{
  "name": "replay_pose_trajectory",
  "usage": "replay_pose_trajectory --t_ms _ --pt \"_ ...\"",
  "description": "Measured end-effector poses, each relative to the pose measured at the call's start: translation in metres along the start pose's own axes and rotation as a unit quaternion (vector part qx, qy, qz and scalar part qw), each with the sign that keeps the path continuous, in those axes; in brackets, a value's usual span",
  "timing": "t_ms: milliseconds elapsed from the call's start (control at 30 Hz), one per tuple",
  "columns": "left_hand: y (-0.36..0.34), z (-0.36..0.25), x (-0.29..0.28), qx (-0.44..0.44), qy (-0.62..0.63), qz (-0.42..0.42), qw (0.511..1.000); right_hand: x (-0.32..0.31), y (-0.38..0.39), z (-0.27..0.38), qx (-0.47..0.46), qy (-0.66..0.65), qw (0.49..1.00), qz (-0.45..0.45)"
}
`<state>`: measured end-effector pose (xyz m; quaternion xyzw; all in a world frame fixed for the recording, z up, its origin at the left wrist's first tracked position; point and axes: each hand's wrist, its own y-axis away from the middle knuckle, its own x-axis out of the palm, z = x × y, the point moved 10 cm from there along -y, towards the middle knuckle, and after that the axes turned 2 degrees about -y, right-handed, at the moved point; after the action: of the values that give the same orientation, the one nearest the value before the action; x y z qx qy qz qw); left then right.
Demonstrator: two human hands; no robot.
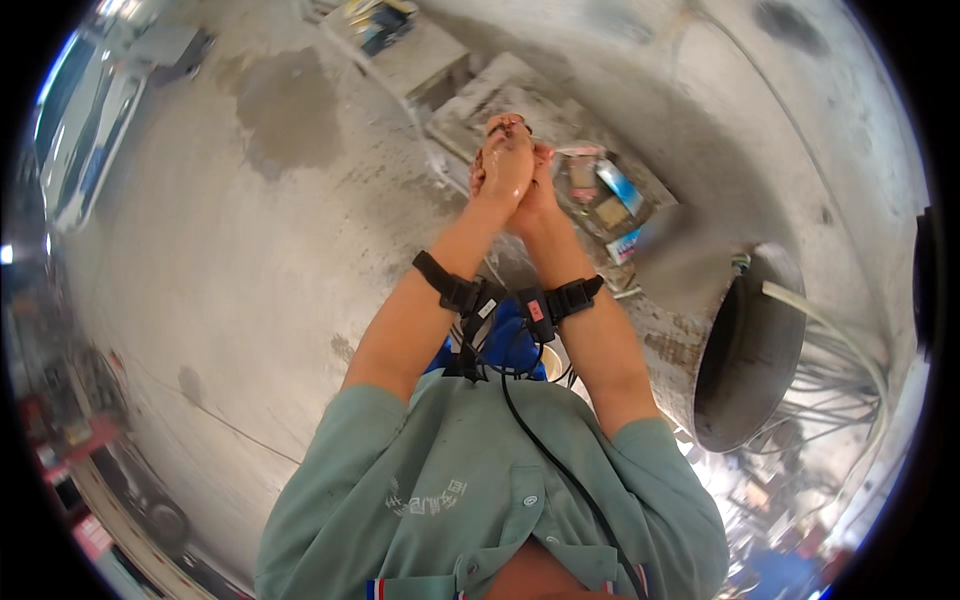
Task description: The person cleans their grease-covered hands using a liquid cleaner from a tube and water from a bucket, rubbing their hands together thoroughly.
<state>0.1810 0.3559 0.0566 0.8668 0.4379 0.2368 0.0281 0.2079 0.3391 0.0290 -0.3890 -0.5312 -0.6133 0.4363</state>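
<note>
My left hand (508,165) and my right hand (541,190) are clasped together in front of me, above the edge of a rough concrete ledge (497,82). The left one lies uppermost, with a wet sheen and pale streaks on its back and dark grime near the knuckles. Wrapped against it from beneath and the right side is my right hand; its palm is hidden. Both sets of fingers are bent and partly covered, and whether anything small sits between the palms cannot be seen. Black straps with small modules circle both forearms.
On the ledge at right lie a reddish block (583,175), a tan sponge-like block (612,211) and two blue-and-white packets (619,187). A large open-ended cylinder (705,365) stands near my right elbow, beside a pale hose (835,330). Concrete floor (220,270) stretches left.
</note>
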Motion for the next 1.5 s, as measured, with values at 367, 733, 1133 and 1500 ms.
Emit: replay_pose_trajectory --t_ms 367,733,1133,1500 --pt "0.083 -0.043 -0.346 0.172 -0.011 -0.078 0.982 0.094 -0.097 -0.264 -0.387 0.793 0.424 0.202" --pt "0.144 -0.092 -0.469 -0.017 0.403 -0.2 0.893 0.087 -0.162 -0.369 -0.027 0.818 0.56 0.129" --pt "0.193 0.018 -0.682 -0.159 0.134 -0.286 0.935 -0.181 -0.037 0.056 -0.166 0.472 0.75 -0.432" --pt "0.179 0.013 -0.531 -0.265 0.123 -0.433 0.853 -0.333 0.184 0.244 -0.074 0.568 0.481 -0.663"
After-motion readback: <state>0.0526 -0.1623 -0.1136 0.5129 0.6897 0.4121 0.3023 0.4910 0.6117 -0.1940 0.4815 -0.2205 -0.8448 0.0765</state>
